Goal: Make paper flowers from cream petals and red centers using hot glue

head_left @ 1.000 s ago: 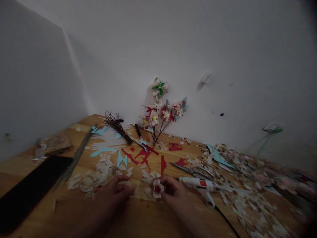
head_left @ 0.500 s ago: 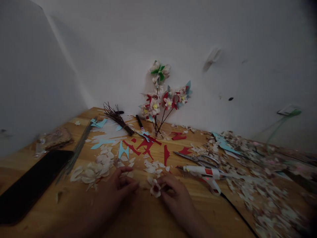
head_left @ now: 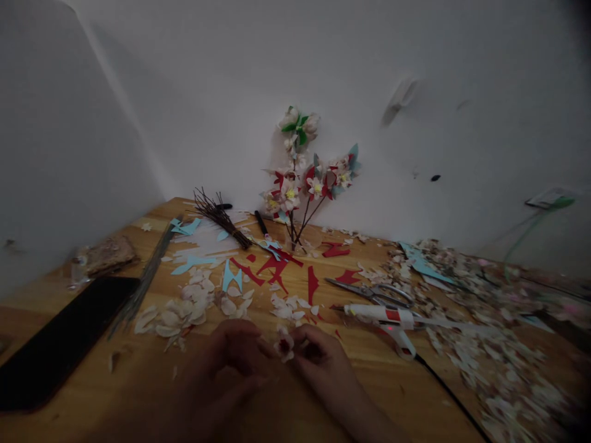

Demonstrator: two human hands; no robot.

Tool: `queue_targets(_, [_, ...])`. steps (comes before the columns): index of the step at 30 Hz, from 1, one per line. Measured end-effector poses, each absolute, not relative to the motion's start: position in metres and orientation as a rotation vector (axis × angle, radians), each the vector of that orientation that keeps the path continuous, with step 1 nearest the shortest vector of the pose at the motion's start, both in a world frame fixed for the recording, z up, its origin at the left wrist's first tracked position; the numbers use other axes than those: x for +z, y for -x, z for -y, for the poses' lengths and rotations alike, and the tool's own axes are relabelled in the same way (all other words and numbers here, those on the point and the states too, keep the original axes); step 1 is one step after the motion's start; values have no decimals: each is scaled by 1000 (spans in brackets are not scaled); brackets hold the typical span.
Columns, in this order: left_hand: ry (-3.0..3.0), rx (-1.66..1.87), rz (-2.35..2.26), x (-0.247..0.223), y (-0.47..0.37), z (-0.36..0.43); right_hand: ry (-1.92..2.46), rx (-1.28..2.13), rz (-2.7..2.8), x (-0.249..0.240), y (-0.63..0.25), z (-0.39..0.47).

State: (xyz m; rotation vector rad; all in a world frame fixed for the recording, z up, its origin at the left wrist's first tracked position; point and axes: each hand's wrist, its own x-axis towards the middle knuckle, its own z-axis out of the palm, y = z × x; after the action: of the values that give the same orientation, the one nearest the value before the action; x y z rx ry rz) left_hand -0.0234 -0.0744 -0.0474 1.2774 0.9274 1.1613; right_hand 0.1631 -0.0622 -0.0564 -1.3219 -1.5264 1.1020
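Note:
A small white artificial flower (head_left: 284,344) with a dark red centre is pinched between the thumb and fingers of my right hand (head_left: 323,363), low over the table. To its left, my left hand (head_left: 226,363) is curled, its thumb and fingers apart and nothing visible between them; it is slightly blurred. Loose white petals (head_left: 289,306) lie just beyond the flower, and a larger petal heap (head_left: 184,311) sits past my left hand. On the right rests a white hot glue gun (head_left: 381,315), its red light lit, beside metal scissors (head_left: 369,290).
Red paper scraps (head_left: 277,271) and blue ones (head_left: 232,278) lie mid-table. Flowering branches (head_left: 305,184) stand against the wall near a twig bundle (head_left: 221,218). At left are a black phone-like slab (head_left: 64,344) and thin wires (head_left: 148,277); many petals (head_left: 484,357) cover the right side.
My left hand's thumb and fingers have spread wider. The flower has shifted slightly left and up in my right hand, and the view has moved a little.

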Motion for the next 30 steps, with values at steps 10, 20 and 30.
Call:
queue_targets(10, [-1387, 1174, -926, -52, 25, 74, 1296, 1155, 1469, -52, -163, 61])
queue_targets(20, [-1290, 1320, -1021, -44, 13, 85, 1258, 1182, 1434, -56, -162, 60])
queue_targets(30, [-1363, 1185, -929, -47, 17, 81, 1193, 1224, 1434, -54, -162, 61])
